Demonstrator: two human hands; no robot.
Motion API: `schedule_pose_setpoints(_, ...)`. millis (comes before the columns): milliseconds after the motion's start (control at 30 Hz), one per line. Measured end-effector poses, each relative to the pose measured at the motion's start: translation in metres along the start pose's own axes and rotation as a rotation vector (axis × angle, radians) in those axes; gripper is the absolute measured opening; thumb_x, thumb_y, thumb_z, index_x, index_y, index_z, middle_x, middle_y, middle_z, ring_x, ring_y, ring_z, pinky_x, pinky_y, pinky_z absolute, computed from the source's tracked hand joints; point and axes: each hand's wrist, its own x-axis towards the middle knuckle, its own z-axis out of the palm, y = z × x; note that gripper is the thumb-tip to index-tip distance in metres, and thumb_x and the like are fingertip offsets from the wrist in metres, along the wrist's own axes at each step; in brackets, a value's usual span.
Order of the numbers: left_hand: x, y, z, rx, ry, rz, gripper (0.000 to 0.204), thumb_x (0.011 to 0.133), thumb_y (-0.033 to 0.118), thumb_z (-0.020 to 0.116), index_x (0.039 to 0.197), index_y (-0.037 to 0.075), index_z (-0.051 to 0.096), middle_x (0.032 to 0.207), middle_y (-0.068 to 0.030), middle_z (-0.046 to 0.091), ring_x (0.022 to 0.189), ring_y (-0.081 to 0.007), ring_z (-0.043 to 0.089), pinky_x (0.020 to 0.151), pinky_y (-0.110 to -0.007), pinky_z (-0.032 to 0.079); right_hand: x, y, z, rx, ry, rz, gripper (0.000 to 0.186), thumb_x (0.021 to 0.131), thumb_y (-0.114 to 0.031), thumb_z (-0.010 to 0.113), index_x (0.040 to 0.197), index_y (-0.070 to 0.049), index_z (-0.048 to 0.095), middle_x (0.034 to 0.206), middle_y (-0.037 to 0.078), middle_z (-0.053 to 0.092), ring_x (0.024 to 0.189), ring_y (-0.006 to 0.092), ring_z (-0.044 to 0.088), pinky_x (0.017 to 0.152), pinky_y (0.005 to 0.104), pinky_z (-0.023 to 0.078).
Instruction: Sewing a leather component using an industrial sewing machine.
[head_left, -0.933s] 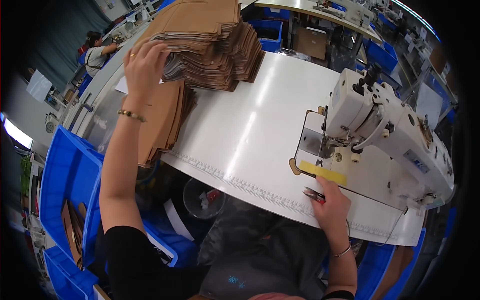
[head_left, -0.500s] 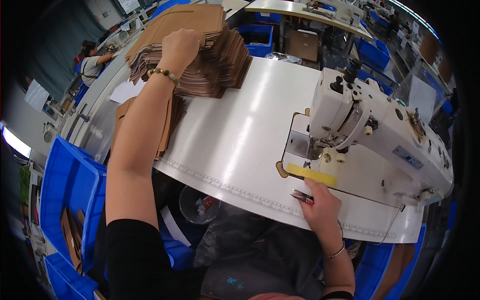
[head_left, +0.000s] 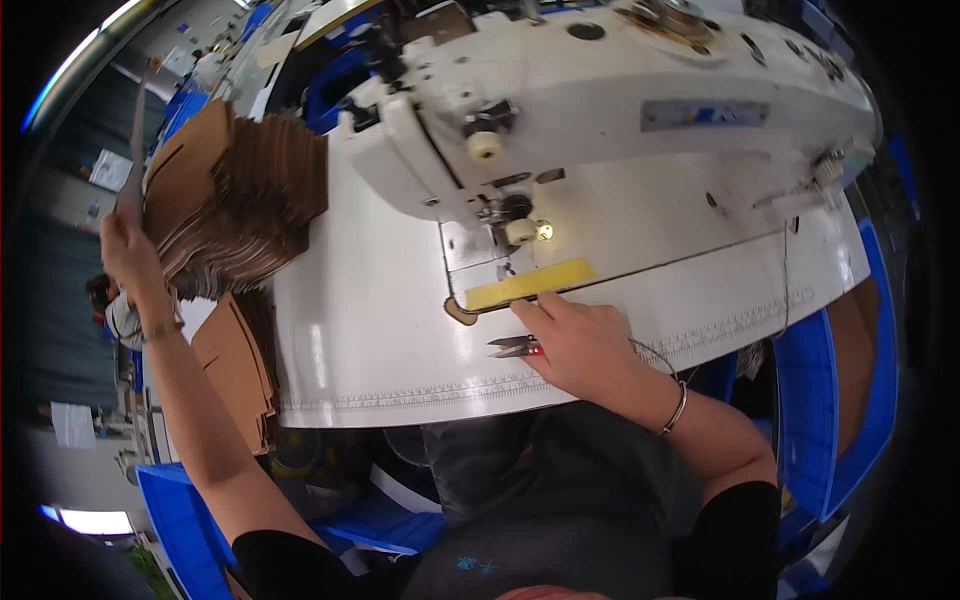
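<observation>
A white work table (head_left: 370, 350) spreads across the view, a ruler scale printed along its near, curved edge. On it stands a white sewing machine (head_left: 620, 100), its arm reaching in from the right and a small light glowing beside the needle area. A blue bin (head_left: 805, 420) with brown material inside sits beyond the table's right edge. At the table's left rises a tall stack of brown panels (head_left: 245, 200), the layers slightly uneven; nearer the person, just beside it, lies a lower stack of similar panels (head_left: 235, 345).

A thin sheet (head_left: 136, 150), blurred and seen almost edge-on, stands up from the person's left hand (head_left: 135, 260) beside the tall stack. The left fingers are closed, pinching the sheet's lower end — its material is too blurred to tell.

The right hand (head_left: 590, 350) rests over the front of the table, fingers curled around small snips (head_left: 515, 347) with a red part at the grip; the blades stand apart, pointing left. Its fingertips lie at the near edge of a yellow strip (head_left: 530, 283) below the needle area — whether they touch it cannot be told. A bangle (head_left: 678, 408) circles the right wrist.
</observation>
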Motion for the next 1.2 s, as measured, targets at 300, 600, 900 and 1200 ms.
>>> schedule_pose_setpoints(300, -0.190, 0.151, -0.067, -0.166, -0.604, 0.368, 0.014, 0.097, -0.004, 0.060, 0.109, -0.001, 0.065, 0.122, -0.0168, 0.073, 0.117, -0.0322, 0.070, 0.091, -0.038, 0.058, -0.001, 0.005, 0.014, 0.189, 0.302, -0.122, 0.022, 0.078, -0.008, 0.069, 0.096, -0.003, 0.058, 0.094, 0.010, 0.057, 0.074, 0.0208, 0.064, 0.058, 0.0336, 0.052)
schedule_pose_setpoints(600, -0.267, 0.207, -0.105, -0.482, -0.995, 0.557, 0.009, 0.090, -0.002, 0.069, 0.095, 0.001, 0.061, 0.124, -0.0185, 0.071, 0.121, -0.0369, 0.067, 0.096, -0.042, 0.056, -0.005, 0.005, 0.014, 0.124, 0.184, -0.147, 0.034, 0.074, -0.013, 0.074, 0.105, -0.006, 0.060, 0.087, 0.006, 0.057, 0.068, 0.0205, 0.063, 0.053, 0.0341, 0.050)
schedule_pose_setpoints(900, -0.260, 0.200, -0.102, -0.606, -1.071, 0.520, 0.043, 0.091, 0.032, 0.075, 0.118, 0.000, 0.064, 0.133, -0.0179, 0.067, 0.130, -0.0373, 0.060, 0.105, -0.048, 0.048, 0.016, 0.030, -0.011, -0.392, 0.329, -0.611, 0.011, 0.076, -0.018, 0.068, 0.075, -0.007, 0.067, 0.094, 0.007, 0.062, 0.066, 0.0142, 0.061, 0.046, 0.0295, 0.046)
schedule_pose_setpoints(1200, -0.260, 0.188, -0.069, -0.340, -1.197, 0.451, 0.070, 0.092, 0.034, 0.069, 0.152, 0.006, 0.046, 0.161, -0.0145, 0.040, 0.151, -0.0369, 0.034, 0.120, -0.056, 0.030, 0.007, 0.081, -0.037, -0.399, 0.155, -0.402, 0.012, 0.077, -0.014, 0.065, 0.088, -0.009, 0.067, 0.087, 0.003, 0.061, 0.069, 0.0171, 0.065, 0.057, 0.0314, 0.053)
